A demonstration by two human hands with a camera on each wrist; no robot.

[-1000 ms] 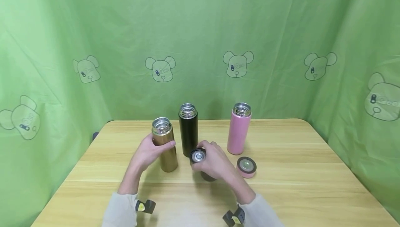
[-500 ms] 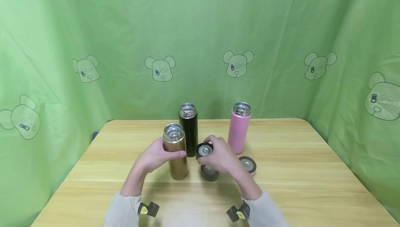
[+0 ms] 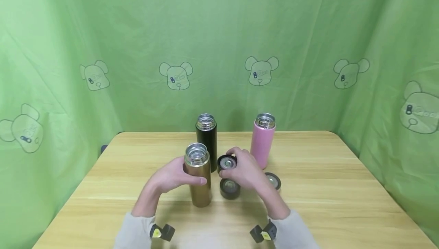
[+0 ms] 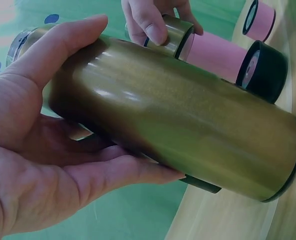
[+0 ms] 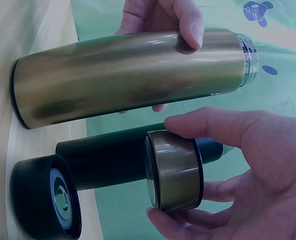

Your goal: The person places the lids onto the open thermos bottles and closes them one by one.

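My left hand [image 3: 172,176] grips an uncapped gold thermos bottle [image 3: 200,182] around its side, thumb across the front. The bottle is upright, its steel mouth upward; I cannot tell whether its base touches the table. To the right of it, my right hand [image 3: 244,169] pinches a gold lid [image 5: 175,170] between thumb and fingers, raised over the table with its inner side up. Below that lid, a black lid [image 3: 230,190] lies inner side up on the table. A pink lid [image 4: 259,20] lies further right, partly hidden behind the right wrist in the head view.
An uncapped black bottle [image 3: 206,142] stands behind the gold one. Further right stands an uncapped pink bottle [image 3: 262,142], its lower part close behind the right hand. The wooden table [image 3: 113,180] ends at a green curtain [image 3: 219,32].
The left hand has brought the gold bottle rightward and nearer to me. The right hand, holding the gold lid, has shifted a little right and away, uncovering the black lid.
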